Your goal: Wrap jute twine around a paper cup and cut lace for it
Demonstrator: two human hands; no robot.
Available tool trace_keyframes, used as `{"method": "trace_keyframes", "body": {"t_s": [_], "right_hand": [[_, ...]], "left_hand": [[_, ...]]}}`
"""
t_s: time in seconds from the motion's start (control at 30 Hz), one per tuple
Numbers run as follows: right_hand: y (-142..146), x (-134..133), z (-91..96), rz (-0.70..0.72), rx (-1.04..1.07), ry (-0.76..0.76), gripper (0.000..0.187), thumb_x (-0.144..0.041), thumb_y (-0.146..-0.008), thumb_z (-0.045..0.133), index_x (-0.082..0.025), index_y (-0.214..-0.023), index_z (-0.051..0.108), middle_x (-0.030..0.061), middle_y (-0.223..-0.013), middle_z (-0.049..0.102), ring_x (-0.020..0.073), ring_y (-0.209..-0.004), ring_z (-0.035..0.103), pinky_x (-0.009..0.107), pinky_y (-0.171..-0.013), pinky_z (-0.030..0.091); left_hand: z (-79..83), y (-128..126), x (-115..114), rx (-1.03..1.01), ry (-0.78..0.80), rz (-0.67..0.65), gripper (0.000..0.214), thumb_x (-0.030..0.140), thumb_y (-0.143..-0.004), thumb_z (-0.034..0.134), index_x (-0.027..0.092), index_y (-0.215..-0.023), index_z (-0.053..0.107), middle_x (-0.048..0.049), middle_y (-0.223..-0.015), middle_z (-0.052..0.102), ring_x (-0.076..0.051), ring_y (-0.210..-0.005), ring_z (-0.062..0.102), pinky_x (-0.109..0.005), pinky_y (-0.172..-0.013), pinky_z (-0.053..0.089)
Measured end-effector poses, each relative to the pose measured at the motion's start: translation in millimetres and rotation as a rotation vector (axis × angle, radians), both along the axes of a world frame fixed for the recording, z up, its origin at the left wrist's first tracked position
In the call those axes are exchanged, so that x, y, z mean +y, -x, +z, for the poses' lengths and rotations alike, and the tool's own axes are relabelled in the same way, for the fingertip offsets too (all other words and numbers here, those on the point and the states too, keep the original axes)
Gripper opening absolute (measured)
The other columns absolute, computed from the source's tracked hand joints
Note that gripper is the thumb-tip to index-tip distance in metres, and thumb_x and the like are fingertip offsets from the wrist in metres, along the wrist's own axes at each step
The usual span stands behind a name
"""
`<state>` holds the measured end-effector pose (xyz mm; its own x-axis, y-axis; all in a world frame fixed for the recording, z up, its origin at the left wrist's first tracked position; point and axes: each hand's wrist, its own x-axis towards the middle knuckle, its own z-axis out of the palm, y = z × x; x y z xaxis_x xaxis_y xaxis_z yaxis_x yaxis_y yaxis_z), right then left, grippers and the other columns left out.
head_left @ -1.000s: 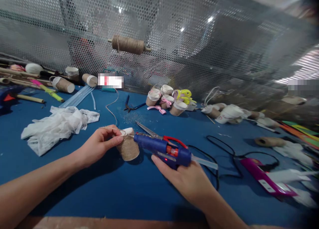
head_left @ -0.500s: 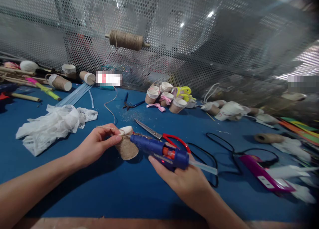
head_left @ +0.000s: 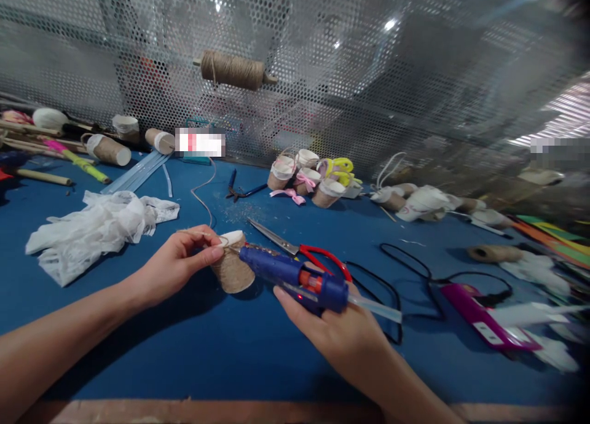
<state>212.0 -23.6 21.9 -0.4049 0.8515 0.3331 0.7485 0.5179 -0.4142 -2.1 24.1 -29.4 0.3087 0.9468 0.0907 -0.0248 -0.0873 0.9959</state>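
Note:
My left hand (head_left: 179, 261) pinches the rim of a small twine-wrapped cup (head_left: 233, 270) that lies tilted on the blue table (head_left: 193, 350). A strand of jute twine runs from my fingers back across the table. My right hand (head_left: 336, 332) grips a blue glue gun (head_left: 295, 279), its nozzle touching the cup near the rim. A clear glue stick sticks out of the back of the gun. Red-handled scissors (head_left: 299, 252) lie just behind the gun.
A twine spool (head_left: 233, 70) hangs on the perforated metal wall. Finished decorated cups (head_left: 311, 181) stand behind, more lie at right. Crumpled white plastic (head_left: 92, 227) lies left. A black cord (head_left: 415, 276), a purple tool (head_left: 479, 319), pliers (head_left: 239, 190) and sticks lie around.
The view has shifted slightly. My hands, the cup and the glue gun keep nearly the same pose, with the nozzle staying at the cup.

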Motion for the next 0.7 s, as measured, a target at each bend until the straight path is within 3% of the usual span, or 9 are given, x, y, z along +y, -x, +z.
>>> {"method": "trace_keyframes", "body": {"t_s": [0.13,0.33,0.7], "right_hand": [[0.9,-0.8,1.2,-0.006,0.023,-0.022,0.023,-0.023,-0.084,0.045,-0.025,-0.077,0.066,0.0023,-0.056,0.061,0.0174,-0.050,0.057,0.028,-0.050,0.052],[-13.9,-3.7,-15.7,0.047,-0.092,-0.157,0.022,-0.021,-0.083,0.048,-0.030,-0.087,0.067,0.0002,-0.053,0.059,0.0184,-0.056,0.059,0.030,-0.062,0.052],[-24.2,0.6,-20.4,0.040,-0.157,-0.179,0.022,-0.026,-0.081,0.048,-0.027,-0.089,0.069,0.0035,-0.062,0.065,0.0222,-0.069,0.064,0.033,-0.065,0.052]], "left_hand": [[0.3,0.3,-0.3,-0.007,0.014,-0.018,0.022,0.035,-0.073,0.063,0.014,-0.069,0.058,-0.0002,-0.071,0.053,-0.013,-0.069,0.050,-0.025,-0.066,0.039],[1.2,-0.2,-1.6,0.027,0.007,-0.002,0.022,0.035,-0.075,0.060,0.014,-0.070,0.059,-0.0009,-0.073,0.053,-0.013,-0.070,0.050,-0.025,-0.066,0.039],[-2.5,0.9,-0.1,-0.030,0.055,-0.047,0.018,0.034,-0.075,0.061,0.015,-0.073,0.058,-0.0007,-0.072,0.058,-0.013,-0.069,0.052,-0.025,-0.066,0.041]]}}
